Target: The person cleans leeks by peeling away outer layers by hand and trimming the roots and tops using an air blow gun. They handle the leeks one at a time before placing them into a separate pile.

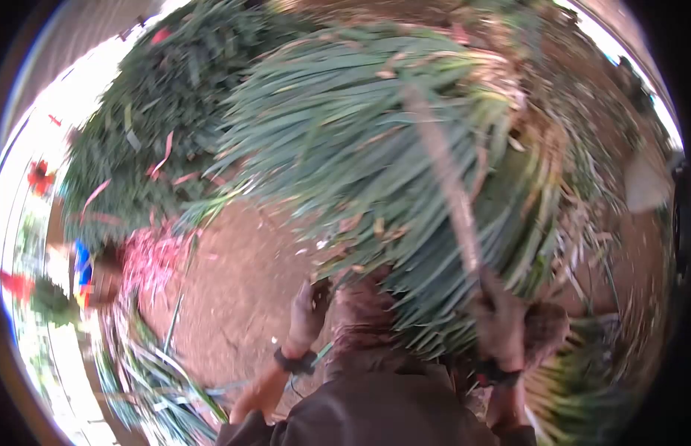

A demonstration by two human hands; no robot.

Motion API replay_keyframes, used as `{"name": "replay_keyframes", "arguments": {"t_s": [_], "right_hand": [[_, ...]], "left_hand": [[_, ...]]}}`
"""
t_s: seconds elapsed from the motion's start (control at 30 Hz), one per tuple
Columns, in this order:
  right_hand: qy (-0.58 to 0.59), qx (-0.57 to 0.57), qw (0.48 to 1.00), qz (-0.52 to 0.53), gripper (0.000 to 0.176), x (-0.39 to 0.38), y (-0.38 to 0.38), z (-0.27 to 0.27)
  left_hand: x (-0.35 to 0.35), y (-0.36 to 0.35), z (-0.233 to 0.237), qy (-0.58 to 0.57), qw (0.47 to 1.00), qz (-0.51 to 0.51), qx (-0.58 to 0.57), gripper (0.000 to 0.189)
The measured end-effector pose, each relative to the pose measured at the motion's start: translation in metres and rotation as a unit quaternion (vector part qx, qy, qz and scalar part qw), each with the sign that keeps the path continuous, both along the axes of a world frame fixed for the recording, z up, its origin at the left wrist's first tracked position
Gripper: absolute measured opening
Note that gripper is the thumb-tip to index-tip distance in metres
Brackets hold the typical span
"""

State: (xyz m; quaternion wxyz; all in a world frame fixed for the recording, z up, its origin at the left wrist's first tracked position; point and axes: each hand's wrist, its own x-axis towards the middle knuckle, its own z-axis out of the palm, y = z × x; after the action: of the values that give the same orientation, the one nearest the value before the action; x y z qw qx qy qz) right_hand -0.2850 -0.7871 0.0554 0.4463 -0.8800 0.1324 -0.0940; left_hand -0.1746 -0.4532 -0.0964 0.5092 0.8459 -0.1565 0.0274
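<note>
My right hand (500,320) is wrapped round the lower end of a long, thin brownish stick (448,175), blurred by motion. The stick slants up and left across a large heap of long green leaves (323,134). These leaves fan out to the left, with pale, dry ends at the upper right. Beside my knee, close to the lower edge of the heap, is my left hand (308,312). Its fingers are loosely apart and hold nothing visible, partly smeared by motion. Both wrists wear dark bands.
A darker green leaf pile (174,97) with pink strips stands at the upper left. Pink shreds (152,256) lie on the brown ground (245,260). More long leaves (156,372) lie at the lower left and lower right. A pale object (646,182) sits at the far right.
</note>
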Motion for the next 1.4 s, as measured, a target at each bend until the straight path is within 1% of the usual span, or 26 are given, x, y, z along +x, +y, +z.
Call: {"name": "replay_keyframes", "arguments": {"t_s": [0.03,0.1,0.2,0.3,0.37,0.43,0.5,0.53,0.57,0.6,0.63,0.67,0.7,0.73,0.77,0.8,0.87,0.9,1.0,1.1,1.17,1.23,1.27,1.3,1.37,1.4], "right_hand": [[-0.008,0.041,0.999,0.030,0.055,0.011,0.028,0.016],[-0.006,0.018,0.992,0.128,0.060,0.020,0.052,-0.004],[-0.096,-0.006,0.972,0.217,0.073,0.037,0.093,-0.048],[-0.160,-0.167,0.944,0.235,0.082,0.053,0.121,-0.082],[-0.237,-0.183,0.932,0.204,0.082,0.052,0.118,-0.080],[-0.210,-0.123,0.951,0.191,0.081,0.048,0.106,-0.073],[-0.076,0.016,0.978,0.196,0.078,0.031,0.067,-0.043],[-0.159,-0.012,0.980,0.122,0.071,0.026,0.048,-0.047],[-0.173,-0.020,0.982,0.078,0.065,0.019,0.027,-0.054],[-0.107,0.052,0.993,0.017,0.055,0.010,0.006,-0.035],[-0.085,0.070,0.993,-0.050,0.053,0.005,-0.016,-0.036],[-0.065,0.151,0.978,-0.127,0.050,-0.001,-0.038,-0.043],[-0.082,0.039,0.983,-0.159,0.044,-0.010,-0.062,-0.041],[-0.040,0.042,0.977,-0.205,0.039,-0.021,-0.080,-0.036],[-0.081,0.070,0.964,-0.244,0.037,-0.032,-0.092,-0.042],[-0.093,0.002,0.964,-0.250,0.034,-0.042,-0.104,-0.044],[-0.059,0.113,0.949,-0.289,0.030,-0.063,-0.118,-0.050],[-0.076,0.083,0.944,-0.311,0.031,-0.067,-0.120,-0.060],[-0.077,0.114,0.941,-0.309,0.031,-0.086,-0.141,-0.095],[-0.073,0.140,0.939,-0.305,0.030,-0.086,-0.150,-0.127],[-0.041,0.118,0.948,-0.294,0.034,-0.084,-0.163,-0.121],[-0.056,-0.034,0.949,-0.308,0.043,-0.080,-0.183,-0.122],[-0.064,-0.085,0.938,-0.331,0.046,-0.074,-0.200,-0.138],[-0.070,-0.136,0.924,-0.350,0.049,-0.069,-0.217,-0.154],[-0.017,-0.125,0.931,-0.344,0.060,-0.053,-0.243,-0.157],[-0.033,-0.143,0.933,-0.328,0.066,-0.038,-0.253,-0.169]], "left_hand": [[-0.005,-0.012,0.017,0.054,0.994,-0.053,-0.079,0.029],[-0.019,-0.032,0.061,0.167,0.950,-0.145,-0.222,0.036],[-0.018,-0.042,0.079,0.184,0.944,-0.159,-0.223,0.038],[-0.020,-0.045,0.070,0.243,0.926,-0.009,-0.290,0.037],[-0.016,-0.039,0.065,0.205,0.925,0.036,-0.318,0.027],[-0.003,-0.021,0.061,0.137,0.930,0.049,-0.338,0.023],[0.020,0.005,0.056,0.056,0.932,0.130,-0.333,0.020],[0.030,0.023,0.052,0.067,0.935,0.155,-0.312,0.020],[0.040,0.044,0.045,0.078,0.937,0.181,-0.289,0.019],[0.051,0.070,0.033,0.083,0.952,0.184,-0.232,0.018],[0.063,0.099,0.013,0.114,0.950,0.190,-0.221,0.017],[0.072,0.127,-0.013,0.144,0.947,0.197,-0.210,0.016],[0.076,0.142,-0.042,0.175,0.942,0.205,-0.202,0.015],[0.074,0.149,-0.070,0.201,0.927,0.199,-0.248,0.013],[0.072,0.157,-0.094,0.221,0.908,0.199,-0.295,0.012],[0.070,0.162,-0.118,0.233,0.901,0.233,-0.282,0.009],[0.050,0.159,-0.129,0.308,0.877,0.277,-0.242,0.007],[0.042,0.152,-0.128,0.372,0.858,0.280,-0.216,0.007],[0.026,0.140,-0.164,0.326,0.868,0.339,-0.160,0.015],[0.011,0.140,-0.161,0.354,0.852,0.368,-0.120,0.015],[0.011,0.152,-0.167,0.355,0.827,0.364,-0.241,0.019],[0.025,0.157,-0.150,0.332,0.837,0.433,0.043,0.041],[0.047,0.180,-0.176,0.164,0.871,0.437,0.156,0.053],[0.067,0.202,-0.201,-0.006,0.842,0.452,0.294,0.065],[0.092,0.158,-0.109,-0.045,0.931,0.361,-0.019,0.076],[0.091,0.115,-0.054,-0.087,0.946,0.313,0.017,0.076]]}}
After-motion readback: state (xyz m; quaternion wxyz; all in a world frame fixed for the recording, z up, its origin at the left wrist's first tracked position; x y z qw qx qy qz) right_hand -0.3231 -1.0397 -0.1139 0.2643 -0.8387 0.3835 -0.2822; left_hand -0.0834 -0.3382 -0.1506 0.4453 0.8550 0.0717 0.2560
